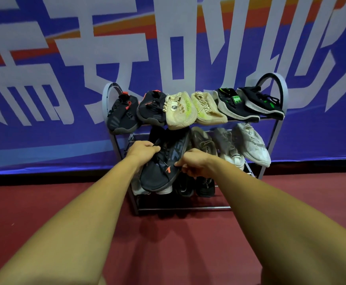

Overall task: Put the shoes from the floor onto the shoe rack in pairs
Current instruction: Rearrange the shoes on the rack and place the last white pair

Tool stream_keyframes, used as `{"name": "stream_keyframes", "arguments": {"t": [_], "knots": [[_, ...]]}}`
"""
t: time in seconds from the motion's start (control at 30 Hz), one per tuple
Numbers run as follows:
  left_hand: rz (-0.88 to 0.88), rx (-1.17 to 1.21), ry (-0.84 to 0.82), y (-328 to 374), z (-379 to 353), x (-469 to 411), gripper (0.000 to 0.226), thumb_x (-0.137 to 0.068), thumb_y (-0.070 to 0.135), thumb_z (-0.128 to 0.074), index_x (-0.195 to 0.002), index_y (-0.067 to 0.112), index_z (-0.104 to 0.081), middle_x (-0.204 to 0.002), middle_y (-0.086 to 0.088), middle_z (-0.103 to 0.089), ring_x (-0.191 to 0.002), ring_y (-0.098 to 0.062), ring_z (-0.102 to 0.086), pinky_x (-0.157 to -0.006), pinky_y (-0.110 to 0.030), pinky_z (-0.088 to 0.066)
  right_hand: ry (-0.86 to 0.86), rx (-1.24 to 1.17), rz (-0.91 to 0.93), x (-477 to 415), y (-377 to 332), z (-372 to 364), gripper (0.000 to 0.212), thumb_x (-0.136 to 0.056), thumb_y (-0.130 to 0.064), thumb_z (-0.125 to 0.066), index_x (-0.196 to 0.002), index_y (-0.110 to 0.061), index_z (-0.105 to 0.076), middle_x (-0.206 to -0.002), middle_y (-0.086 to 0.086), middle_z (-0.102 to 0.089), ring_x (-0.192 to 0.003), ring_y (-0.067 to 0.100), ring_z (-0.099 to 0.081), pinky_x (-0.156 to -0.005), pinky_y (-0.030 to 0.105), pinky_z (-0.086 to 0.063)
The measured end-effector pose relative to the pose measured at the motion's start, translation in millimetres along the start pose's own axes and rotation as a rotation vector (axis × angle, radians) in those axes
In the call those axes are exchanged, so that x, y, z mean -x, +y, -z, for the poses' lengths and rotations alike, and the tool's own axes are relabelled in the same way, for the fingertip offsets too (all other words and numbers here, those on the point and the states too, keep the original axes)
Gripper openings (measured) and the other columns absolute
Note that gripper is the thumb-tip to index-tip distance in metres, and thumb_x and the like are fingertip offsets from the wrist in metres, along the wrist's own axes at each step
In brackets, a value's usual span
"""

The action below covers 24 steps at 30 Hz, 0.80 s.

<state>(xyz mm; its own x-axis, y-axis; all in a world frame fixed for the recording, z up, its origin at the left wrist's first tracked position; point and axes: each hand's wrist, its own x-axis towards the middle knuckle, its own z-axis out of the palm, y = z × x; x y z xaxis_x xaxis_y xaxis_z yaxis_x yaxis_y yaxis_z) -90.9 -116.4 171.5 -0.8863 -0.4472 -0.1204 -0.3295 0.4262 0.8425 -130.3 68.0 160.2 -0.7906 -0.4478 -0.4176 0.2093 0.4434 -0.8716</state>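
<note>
A grey metal shoe rack [281, 93] stands against the wall. Its top shelf holds a black-and-red pair [124, 112], a beige pair [194, 110] and a black-and-green pair [250, 103]. On the middle shelf lie a grey shoe [204, 140] and a white pair [248, 145]. Both hands grip a black shoe with an orange logo [161, 169] at the left of the middle shelf: my left hand [141, 150] holds its laces and tongue, my right hand [192, 163] pinches its right side. Dark shoes [194, 187] sit on the bottom shelf, partly hidden.
A large blue banner [65, 79] with white characters covers the wall behind the rack. Red floor [178, 243] stretches in front, with my two forearms reaching across it. No loose shoes show on the visible floor.
</note>
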Motion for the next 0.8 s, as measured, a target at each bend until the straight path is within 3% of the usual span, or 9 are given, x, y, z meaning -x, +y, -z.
{"name": "stream_keyframes", "arguments": {"t": [0.07, 0.13, 0.27, 0.37, 0.5, 0.6, 0.67, 0.73, 0.8], "knots": [[0.025, 0.006, -0.056, -1, 3, 1, 0.014, -0.087, 0.025, -0.067, -0.094, 0.014, -0.071, -0.095, -0.006, -0.068, -0.088, -0.024, -0.064, -0.084, -0.038, -0.055, 0.053, -0.015, 0.034, -3, -3, -2, 0.005, -0.091, -0.005, -0.059, -0.089, -0.008, -0.055, -0.064, 0.007, -0.046, -0.054, 0.015, -0.042, -0.05, 0.025, -0.032], [0.093, -0.005, -0.077, -2, 7, 6, 0.018, -0.089, 0.028, -0.058, -0.078, 0.013, -0.061, -0.069, -0.006, -0.054, -0.056, -0.022, -0.049, -0.055, -0.03, -0.041, 0.111, -0.016, 0.066, -9, -5, -5, 0.006, -0.091, -0.005, -0.058, -0.09, -0.007, -0.052, -0.067, 0.009, -0.045, -0.055, 0.016, -0.04, -0.049, 0.026, -0.03], [0.268, 0.016, -0.145, -14, 17, 7, 0.031, -0.092, 0.046, -0.043, -0.081, 0.018, -0.048, -0.06, 0.001, -0.034, -0.047, -0.015, -0.028, -0.048, -0.025, -0.023, 0.173, -0.147, 0.12, -12, -10, -11, 0.004, -0.095, -0.003, -0.053, -0.098, -0.005, -0.054, -0.073, 0.01, -0.058, -0.054, 0.015, -0.054, -0.041, 0.02, -0.04], [0.308, 0.043, -0.267, -18, 23, 12, 0.03, -0.092, 0.049, -0.045, -0.091, 0.022, -0.058, -0.05, 0.004, -0.037, -0.045, -0.013, -0.037, -0.046, -0.023, -0.025, 0.197, -0.372, 0.145, -21, -12, -14, 0.02, -0.096, 0.001, -0.049, -0.114, -0.008, -0.052, -0.098, 0.013, -0.067, -0.084, 0.024, -0.067, -0.07, 0.036, -0.06], [0.298, 0.023, -0.351, -24, 26, 13, 0.01, -0.094, 0.028, -0.055, -0.103, 0.024, -0.056, -0.047, 0.006, -0.037, -0.052, -0.01, -0.052, -0.046, -0.022, -0.03, 0.212, -0.422, 0.188, -32, -12, -22, 0.026, -0.099, -0.007, -0.053, -0.124, -0.014, -0.052, -0.12, 0.014, -0.065, -0.105, 0.03, -0.066, -0.089, 0.047, -0.057], [0.301, 0.066, -0.304, -30, 33, 7, 0.009, -0.096, 0.011, -0.053, -0.096, 0.02, -0.054, -0.047, 0.004, -0.041, -0.054, -0.011, -0.05, -0.042, -0.021, -0.03, 0.215, -0.449, 0.235, -36, -16, -31, 0.02, -0.094, -0.014, -0.064, -0.111, -0.005, -0.058, -0.094, 0.012, -0.068, -0.073, 0.015, -0.07, -0.063, 0.032, -0.059], [0.3, 0.112, -0.215, -32, 37, 1, 0.013, -0.095, 0.006, -0.052, -0.097, 0.018, -0.057, -0.058, 0.0, -0.05, -0.056, -0.013, -0.05, -0.039, -0.02, -0.031, 0.222, -0.431, 0.239, -36, -19, -35, 0.022, -0.089, -0.019, -0.072, -0.094, -0.005, -0.056, -0.07, 0.004, -0.057, -0.042, 0.004, -0.054, -0.04, 0.019, -0.043], [0.298, 0.155, -0.152, -35, 39, -2, 0.013, -0.095, 0.004, -0.05, -0.094, 0.015, -0.057, -0.071, -0.004, -0.054, -0.056, -0.014, -0.05, -0.039, -0.02, -0.03, 0.174, -0.389, 0.225, -35, -21, -41, 0.018, -0.089, -0.021, -0.072, -0.092, -0.008, -0.06, -0.068, 0.0, -0.056, -0.047, 0.005, -0.048, -0.04, 0.017, -0.036], [0.287, 0.149, -0.086, -37, 40, -4, 0.015, -0.096, 0.002, -0.048, -0.089, 0.014, -0.056, -0.072, -0.006, -0.052, -0.055, -0.014, -0.048, -0.042, -0.02, -0.03, 0.096, -0.277, 0.204, -34, -23, -49, 0.032, -0.09, -0.029, -0.07, -0.117, -0.016, -0.06, -0.072, 0.001, -0.059, -0.051, 0.008, -0.045, -0.042, 0.018, -0.032]]}}
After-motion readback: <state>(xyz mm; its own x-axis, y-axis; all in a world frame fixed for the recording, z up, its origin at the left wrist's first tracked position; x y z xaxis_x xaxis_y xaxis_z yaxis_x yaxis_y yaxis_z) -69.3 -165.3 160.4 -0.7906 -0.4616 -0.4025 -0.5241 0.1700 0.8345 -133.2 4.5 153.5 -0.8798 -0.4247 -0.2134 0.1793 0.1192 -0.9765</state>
